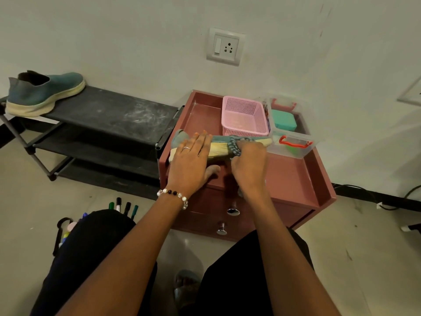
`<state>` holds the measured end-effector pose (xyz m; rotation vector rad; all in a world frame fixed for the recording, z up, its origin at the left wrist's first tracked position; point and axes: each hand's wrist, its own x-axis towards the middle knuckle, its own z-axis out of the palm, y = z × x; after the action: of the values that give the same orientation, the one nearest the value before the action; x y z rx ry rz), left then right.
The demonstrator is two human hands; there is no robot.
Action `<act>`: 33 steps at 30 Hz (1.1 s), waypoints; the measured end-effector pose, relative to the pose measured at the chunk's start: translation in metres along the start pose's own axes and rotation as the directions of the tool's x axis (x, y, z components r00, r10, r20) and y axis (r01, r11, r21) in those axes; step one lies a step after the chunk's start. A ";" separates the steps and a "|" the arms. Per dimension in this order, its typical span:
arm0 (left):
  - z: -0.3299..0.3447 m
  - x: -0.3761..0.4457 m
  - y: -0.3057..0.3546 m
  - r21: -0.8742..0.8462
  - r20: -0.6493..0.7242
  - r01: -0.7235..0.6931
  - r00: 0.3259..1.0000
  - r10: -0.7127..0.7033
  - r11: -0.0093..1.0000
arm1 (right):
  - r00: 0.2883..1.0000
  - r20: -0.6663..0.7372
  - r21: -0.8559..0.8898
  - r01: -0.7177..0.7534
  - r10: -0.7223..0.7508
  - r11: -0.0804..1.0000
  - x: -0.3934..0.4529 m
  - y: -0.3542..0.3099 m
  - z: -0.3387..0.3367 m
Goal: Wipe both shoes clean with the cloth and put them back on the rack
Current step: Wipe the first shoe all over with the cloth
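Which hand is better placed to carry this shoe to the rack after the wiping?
Probably the left hand. It already rests on the shoe, and the rack stands on its side. The right hand holds the cloth.

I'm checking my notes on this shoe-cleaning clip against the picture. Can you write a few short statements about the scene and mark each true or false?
1. One shoe sits on the rack's top shelf. True.
2. The left hand holds the cloth. False: it rests on the second shoe with straight fingers; the right hand grips the cloth.
3. The second shoe lies on the maroon cabinet. True.
4. The pink basket stands on the floor. False: it stands on the cabinet.
5. A bracelet is on the right wrist. False: the left wrist.
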<state>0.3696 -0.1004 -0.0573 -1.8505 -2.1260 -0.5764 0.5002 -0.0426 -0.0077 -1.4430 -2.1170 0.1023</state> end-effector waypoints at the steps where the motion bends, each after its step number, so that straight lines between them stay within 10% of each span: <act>1: 0.000 0.000 -0.001 -0.003 0.008 -0.007 1.000 0.007 1.000 | 0.999 -0.001 0.119 -0.037 0.037 0.992 -0.002 -0.003 -0.009; 6: -0.001 -0.001 -0.002 -0.003 0.025 -0.016 1.000 0.016 1.000 | 0.934 -0.185 0.380 -0.218 0.305 0.899 0.010 0.007 -0.025; 15: -0.002 0.000 0.003 0.024 0.007 0.011 1.000 -0.011 1.000 | 0.994 0.032 -0.136 -0.101 0.106 0.986 -0.008 -0.010 -0.008; 20: -0.002 -0.002 0.000 0.007 0.014 -0.011 1.000 0.011 1.000 | 0.976 0.071 0.265 -0.219 0.208 0.939 -0.005 -0.001 -0.023; 25: 0.000 -0.005 0.002 0.028 -0.028 -0.016 0.999 0.017 0.999 | 0.867 -0.265 0.418 -0.291 0.422 0.861 0.017 0.024 -0.030; 33: 0.004 -0.007 0.002 0.041 -0.063 -0.035 0.997 0.037 0.999 | 0.970 0.093 0.093 -0.235 0.226 0.968 0.008 0.034 -0.023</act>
<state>0.3728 -0.1048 -0.0635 -1.8207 -2.0449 -0.5732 0.5382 -0.0271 0.0023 -1.6424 -1.9673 0.3608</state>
